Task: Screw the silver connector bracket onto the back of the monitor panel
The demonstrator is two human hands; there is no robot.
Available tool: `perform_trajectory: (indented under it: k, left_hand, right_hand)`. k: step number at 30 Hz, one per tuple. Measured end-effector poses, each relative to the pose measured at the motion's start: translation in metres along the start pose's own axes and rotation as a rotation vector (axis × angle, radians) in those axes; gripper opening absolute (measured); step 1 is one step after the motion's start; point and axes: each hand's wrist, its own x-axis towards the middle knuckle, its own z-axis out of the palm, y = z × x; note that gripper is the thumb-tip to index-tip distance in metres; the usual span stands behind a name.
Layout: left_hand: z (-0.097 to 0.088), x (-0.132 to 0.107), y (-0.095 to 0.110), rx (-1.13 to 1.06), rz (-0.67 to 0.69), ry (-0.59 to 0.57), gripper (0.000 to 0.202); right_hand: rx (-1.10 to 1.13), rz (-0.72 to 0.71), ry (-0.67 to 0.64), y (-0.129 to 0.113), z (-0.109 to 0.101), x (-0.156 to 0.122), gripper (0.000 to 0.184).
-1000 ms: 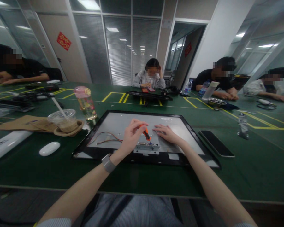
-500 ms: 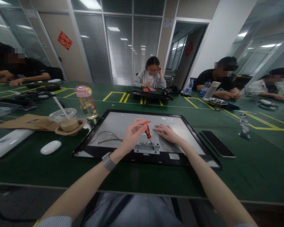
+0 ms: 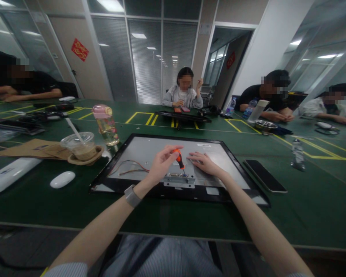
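The work looks partway through, with the driving at the bracket in hand and not finished. In the middle of the frame, the left hand (image 3: pixel 161 162) pinches the handle of an orange-and-black screwdriver (image 3: pixel 180 161) between thumb and fingers. The shaft tilts down to the right end of a metal bracket (image 3: pixel 178 183), just below centre; whether the tip sits in a screw head is too small to tell. The right hand (image 3: pixel 203 162), right of centre, lies with fingers spread on the grey back of a flat panel (image 3: pixel 150 144).

As for what is done, the bracket stands in place along the panel's near edge, but I cannot tell how firmly it is fixed. As for what is left, the screwdriver's point at the bracket seems unsettled, and at centre left 2 or more thin cables (image 3: pixel 132 162) curve across the panel, with at least 1 end apparently loose.
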Motion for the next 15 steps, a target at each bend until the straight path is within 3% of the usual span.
perform_trajectory:
  k: [15]
  left_hand:
    - [0.01,-0.009,0.019,0.019,0.059,-0.13,0.031]
  right_hand:
    - [-0.016,-0.007,-0.008,-0.001,0.0,0.0,0.045]
